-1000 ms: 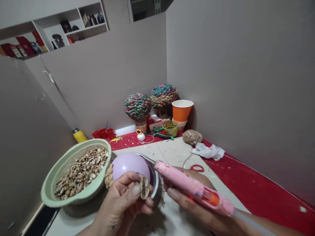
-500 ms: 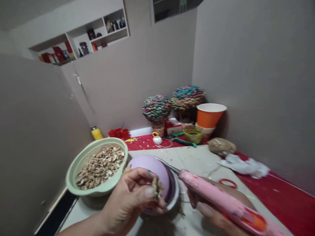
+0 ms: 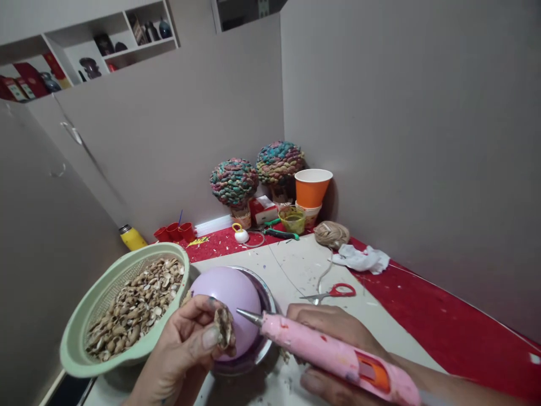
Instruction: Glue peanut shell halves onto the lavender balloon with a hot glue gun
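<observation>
My left hand [image 3: 186, 344] pinches a brown peanut shell [image 3: 224, 328] between thumb and fingers, its hollow side partly showing. In my right hand [image 3: 338, 338] is a pink hot glue gun [image 3: 313, 341], its metal nozzle pointing left, close to the shell. Behind both lies a lilac balloon [image 3: 228, 287], resting in a shiny metal bowl [image 3: 267, 299]. To the left of the balloon stands a pale green colander [image 3: 71, 338] holding many peanut shells [image 3: 143, 304]. A bit of shell shows at the balloon's left edge, partly hidden by my left hand.
Red-handled scissors [image 3: 341, 290] lie right of the bowl, near a twine ball [image 3: 332, 234] and white cloth [image 3: 362, 258]. Along the wall stand two coloured shell-covered trees [image 3: 234, 183], an orange paper cup [image 3: 313, 189], green-handled pliers [image 3: 281, 233], red cups [image 3: 174, 232] and a yellow bottle [image 3: 133, 238].
The view has swung to the right. The glue gun's nozzle has come from beside the balloon's upper right to near the shell. My left hand still pinches the shell.
</observation>
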Demonstrator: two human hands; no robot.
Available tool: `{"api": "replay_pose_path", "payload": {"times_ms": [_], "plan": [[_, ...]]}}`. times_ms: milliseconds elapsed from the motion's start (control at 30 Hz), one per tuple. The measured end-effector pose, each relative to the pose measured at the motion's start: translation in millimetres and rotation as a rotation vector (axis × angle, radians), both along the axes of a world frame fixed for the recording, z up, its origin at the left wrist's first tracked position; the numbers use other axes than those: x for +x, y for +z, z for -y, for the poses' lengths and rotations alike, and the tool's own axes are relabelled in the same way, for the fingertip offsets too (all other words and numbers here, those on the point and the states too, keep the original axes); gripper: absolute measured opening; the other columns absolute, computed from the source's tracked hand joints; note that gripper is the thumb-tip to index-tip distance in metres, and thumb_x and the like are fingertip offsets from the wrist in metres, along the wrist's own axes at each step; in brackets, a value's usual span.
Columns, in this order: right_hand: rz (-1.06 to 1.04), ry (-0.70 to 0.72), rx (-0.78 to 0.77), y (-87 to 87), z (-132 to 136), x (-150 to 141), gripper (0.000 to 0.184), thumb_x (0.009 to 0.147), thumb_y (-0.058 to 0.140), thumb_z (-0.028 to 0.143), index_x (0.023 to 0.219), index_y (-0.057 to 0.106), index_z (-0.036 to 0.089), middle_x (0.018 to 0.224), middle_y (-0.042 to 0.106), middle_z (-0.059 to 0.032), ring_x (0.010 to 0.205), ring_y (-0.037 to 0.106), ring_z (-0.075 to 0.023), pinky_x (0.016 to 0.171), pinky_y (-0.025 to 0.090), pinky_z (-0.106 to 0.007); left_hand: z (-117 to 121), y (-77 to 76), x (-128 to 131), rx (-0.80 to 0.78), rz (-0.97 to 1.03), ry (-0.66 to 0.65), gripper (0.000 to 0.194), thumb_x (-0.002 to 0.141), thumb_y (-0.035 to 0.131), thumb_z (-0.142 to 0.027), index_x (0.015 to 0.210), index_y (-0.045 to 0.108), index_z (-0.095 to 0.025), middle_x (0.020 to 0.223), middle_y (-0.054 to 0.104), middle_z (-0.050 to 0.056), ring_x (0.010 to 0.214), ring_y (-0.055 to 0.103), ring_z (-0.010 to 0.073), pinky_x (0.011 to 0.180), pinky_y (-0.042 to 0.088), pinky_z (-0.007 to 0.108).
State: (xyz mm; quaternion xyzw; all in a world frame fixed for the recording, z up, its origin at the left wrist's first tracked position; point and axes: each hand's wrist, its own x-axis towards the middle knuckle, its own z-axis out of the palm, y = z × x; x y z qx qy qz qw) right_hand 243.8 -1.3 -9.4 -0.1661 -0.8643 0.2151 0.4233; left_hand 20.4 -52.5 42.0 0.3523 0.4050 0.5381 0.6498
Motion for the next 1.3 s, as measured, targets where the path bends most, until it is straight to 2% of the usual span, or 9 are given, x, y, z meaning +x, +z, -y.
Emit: {"api": "replay_pose_path", "payload": {"times_ms": [167, 300, 433, 500, 633, 733, 967, 1100, 1300], "plan": [[-0.069, -0.001, 0.067, -2.0, 5, -3, 0.046, 0.099, 0.031, 0.055, 0.075, 0.05, 0.02, 0.064, 0.054, -0.0027, 0.057, 0.049, -0.0147, 0.054, 0.04, -0.027, 0, -3.2, 1, -0.015, -0.04, -0.011, 0.035, 0.058, 0.09, -0.026, 0.086, 0.071, -0.016, 0.079, 0.067, 0.003, 0.066, 0.06, 0.0122, 0.066, 0.049, 0.024], [-0.109, -0.002, 0.15, -16.7, 0, -6, 0.044, 0.097, 0.037, 0.056, 0.075, 0.049, 0.021, 0.061, 0.052, -0.0002, 0.052, 0.048, -0.0134, 0.051, 0.039, -0.025, 0, -3.2, 2, -0.023, -0.042, -0.023, 0.032, 0.06, 0.089, -0.024, 0.084, 0.07, -0.017, 0.076, 0.067, 0.003, 0.066, 0.061, 0.0134, 0.067, 0.049, 0.026], [-0.047, -0.007, 0.171, -28.7, -4, -7, 0.038, 0.094, 0.048, 0.055, 0.078, 0.049, 0.021, 0.065, 0.053, -0.0003, 0.054, 0.05, -0.0137, 0.053, 0.041, -0.025, 2, -1.7, 4, -0.018, -0.038, -0.022, 0.033, 0.058, 0.09, -0.025, 0.083, 0.069, -0.017, 0.073, 0.067, 0.002, 0.065, 0.062, 0.0127, 0.066, 0.049, 0.025], [-0.092, 0.002, 0.178, -28.5, -5, -9, 0.039, 0.096, 0.043, 0.055, 0.077, 0.048, 0.021, 0.064, 0.051, 0.0001, 0.053, 0.049, -0.0137, 0.052, 0.04, -0.025, 3, -0.8, 4, -0.008, -0.034, -0.017, 0.034, 0.057, 0.09, -0.025, 0.083, 0.069, -0.017, 0.071, 0.066, 0.001, 0.063, 0.061, 0.0115, 0.064, 0.048, 0.023], [-0.259, 0.115, 0.172, -21.0, -8, -14, 0.045, 0.104, 0.026, 0.049, 0.073, 0.043, 0.022, 0.058, 0.049, 0.001, 0.05, 0.047, -0.0129, 0.047, 0.036, -0.023, 4, 0.1, 5, 0.014, -0.029, -0.014, 0.035, 0.057, 0.091, -0.025, 0.083, 0.069, -0.017, 0.069, 0.067, 0.001, 0.061, 0.06, 0.0102, 0.062, 0.048, 0.021], [-0.261, 0.163, 0.138, -18.1, -10, -16, 0.047, 0.105, 0.02, 0.047, 0.073, 0.043, 0.022, 0.058, 0.05, -0.0002, 0.051, 0.048, -0.0137, 0.046, 0.036, -0.024, 5, -0.6, 5, 0.037, -0.04, 0.002, 0.036, 0.056, 0.091, -0.026, 0.083, 0.069, -0.018, 0.069, 0.068, 0.001, 0.061, 0.06, 0.0106, 0.061, 0.048, 0.021], [-0.257, 0.104, 0.168, -23.8, -9, -17, 0.047, 0.105, 0.022, 0.049, 0.069, 0.038, 0.023, 0.055, 0.042, 0.0029, 0.046, 0.039, -0.0122, 0.043, 0.03, -0.024, 6, -3.8, 4, 0.076, -0.097, 0.025, 0.037, 0.056, 0.091, -0.03, 0.083, 0.068, -0.018, 0.071, 0.066, 0.001, 0.064, 0.058, 0.0112, 0.062, 0.045, 0.021], [-0.237, 0.13, 0.165, -25.2, -11, -17, 0.046, 0.106, 0.018, 0.046, 0.07, 0.037, 0.024, 0.055, 0.045, 0.0017, 0.048, 0.043, -0.0129, 0.044, 0.031, -0.024, 6, -6.7, 2, 0.087, -0.129, 0.039, 0.04, 0.056, 0.091, -0.032, 0.086, 0.068, -0.018, 0.072, 0.064, 0.002, 0.067, 0.057, 0.0121, 0.063, 0.044, 0.022], [-0.229, 0.069, 0.221, -22.0, -8, -17, 0.045, 0.106, 0.021, 0.042, 0.068, 0.037, 0.023, 0.054, 0.042, 0.0029, 0.046, 0.041, -0.012, 0.044, 0.03, -0.024, 4, -6.3, 3, 0.084, -0.122, 0.065, 0.042, 0.055, 0.091, -0.028, 0.088, 0.067, -0.018, 0.076, 0.064, 0.002, 0.068, 0.056, 0.0115, 0.063, 0.044, 0.021]]}}
